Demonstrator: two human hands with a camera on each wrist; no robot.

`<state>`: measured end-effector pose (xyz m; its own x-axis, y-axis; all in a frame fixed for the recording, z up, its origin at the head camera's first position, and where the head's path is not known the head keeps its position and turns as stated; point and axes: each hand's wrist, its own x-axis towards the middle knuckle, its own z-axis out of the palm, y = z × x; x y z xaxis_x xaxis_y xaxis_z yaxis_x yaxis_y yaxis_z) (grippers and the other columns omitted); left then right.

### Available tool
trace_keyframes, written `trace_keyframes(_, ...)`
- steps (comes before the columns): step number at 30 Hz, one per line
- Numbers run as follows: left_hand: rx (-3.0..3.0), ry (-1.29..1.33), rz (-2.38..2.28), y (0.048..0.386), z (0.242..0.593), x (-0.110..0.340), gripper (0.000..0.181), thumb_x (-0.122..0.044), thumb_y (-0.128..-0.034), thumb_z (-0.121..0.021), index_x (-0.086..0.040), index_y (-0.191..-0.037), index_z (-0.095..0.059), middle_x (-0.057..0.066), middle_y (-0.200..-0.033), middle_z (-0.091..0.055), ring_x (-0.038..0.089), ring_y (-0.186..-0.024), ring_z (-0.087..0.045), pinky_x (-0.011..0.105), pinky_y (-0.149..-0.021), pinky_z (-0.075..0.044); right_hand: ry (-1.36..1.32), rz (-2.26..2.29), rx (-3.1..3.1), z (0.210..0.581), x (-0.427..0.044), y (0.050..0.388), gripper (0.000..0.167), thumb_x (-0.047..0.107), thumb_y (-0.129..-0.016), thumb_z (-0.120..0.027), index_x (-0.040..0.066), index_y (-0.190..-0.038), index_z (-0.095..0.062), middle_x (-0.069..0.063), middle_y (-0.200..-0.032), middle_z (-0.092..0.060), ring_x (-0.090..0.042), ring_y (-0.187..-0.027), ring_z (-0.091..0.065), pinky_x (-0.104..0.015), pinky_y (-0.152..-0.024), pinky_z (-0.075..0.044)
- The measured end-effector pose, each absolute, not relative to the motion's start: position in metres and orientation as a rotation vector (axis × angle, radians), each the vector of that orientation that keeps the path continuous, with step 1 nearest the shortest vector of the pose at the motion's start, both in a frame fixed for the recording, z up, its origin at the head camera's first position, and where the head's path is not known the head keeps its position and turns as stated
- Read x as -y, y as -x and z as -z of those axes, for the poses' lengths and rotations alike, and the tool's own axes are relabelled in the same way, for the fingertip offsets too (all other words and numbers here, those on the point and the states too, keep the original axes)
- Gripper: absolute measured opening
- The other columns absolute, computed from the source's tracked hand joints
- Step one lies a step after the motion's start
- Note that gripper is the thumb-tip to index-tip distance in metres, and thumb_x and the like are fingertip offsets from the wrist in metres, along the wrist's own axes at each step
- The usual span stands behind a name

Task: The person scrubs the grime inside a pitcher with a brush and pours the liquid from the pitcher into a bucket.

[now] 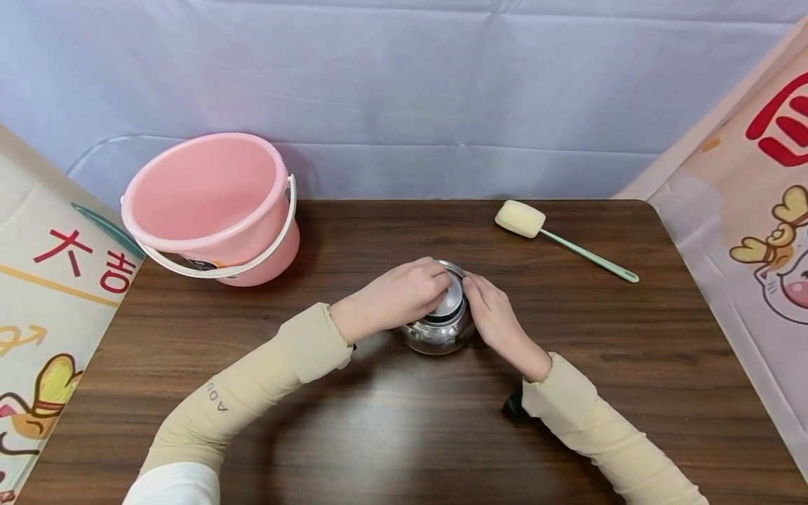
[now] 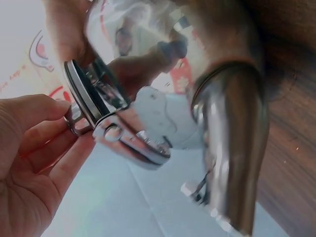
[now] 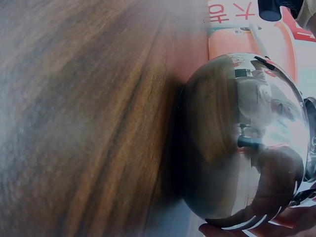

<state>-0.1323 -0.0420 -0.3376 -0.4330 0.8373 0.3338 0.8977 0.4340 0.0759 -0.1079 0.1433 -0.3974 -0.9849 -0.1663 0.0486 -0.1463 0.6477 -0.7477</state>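
The metal kettle [image 1: 437, 341] stands on the wooden table [image 1: 379, 442], between both hands. The left hand [image 1: 412, 287] pinches the knob [image 2: 78, 117] of the lid [image 1: 450, 303] at the kettle's mouth; full seating cannot be confirmed. The right hand [image 1: 496, 317] lies against the kettle's side, fingers largely extended. A pink bucket [image 1: 265, 245] stands left; a sponge brush [image 1: 520, 219] lies behind right.

The place looks like a staged tabletop booth: a dark-brown wood-grain rectangular table [image 1: 379, 435] stands before a creased pale-lavender cloth backdrop [image 1: 404, 91], flanked by a cream cartoon-printed sheet [image 1: 38, 245] and a pale-pink cartoon-printed sheet [image 1: 713, 203].
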Motion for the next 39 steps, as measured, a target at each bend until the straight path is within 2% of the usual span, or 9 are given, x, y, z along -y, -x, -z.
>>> trace_keyframes(7, 2.416, 1.497, 0.322, 0.133, 0.329, 0.045, 0.008, -0.005, -0.0851, -0.054, -0.002, -0.086, -0.062, 0.005, -0.083, -0.059, 0.019, -0.079, -0.055, 0.024, -0.072, -0.045, 0.287, 1.307, -2.850, 0.399, -0.143, 0.108, 0.047, 0.030, -0.099, -0.028, 0.000, -0.127, -0.051, -0.014, -0.128, -0.051, -0.025, -0.122, -0.043, -0.039, -0.101, -0.032)
trace_keyframes(23, 2.356, 1.406, 0.347, 0.140, 0.308, 0.058, 0.009, -0.005, -0.0830, -0.060, 0.001, -0.089, -0.064, 0.007, -0.087, -0.062, 0.020, -0.080, -0.055, 0.024, -0.073, -0.046, 0.299, 1.302, -2.853, 0.398, -0.143, 0.108, 0.046, 0.029, -0.099, -0.028, -0.001, -0.126, -0.050, -0.016, -0.128, -0.051, -0.027, -0.122, -0.043, -0.040, -0.101, -0.031)
trace_keyframes(39, 2.368, 1.325, 0.406, 0.150, 0.303, 0.074, 0.009, -0.003, -0.0821, -0.061, 0.001, -0.090, -0.064, 0.008, -0.087, -0.061, 0.022, -0.082, -0.056, 0.026, -0.076, -0.046, 0.305, 1.308, -2.845, 0.399, -0.143, 0.108, 0.047, 0.029, -0.099, -0.028, -0.001, -0.127, -0.049, -0.016, -0.129, -0.050, -0.027, -0.123, -0.042, -0.041, -0.102, -0.031)
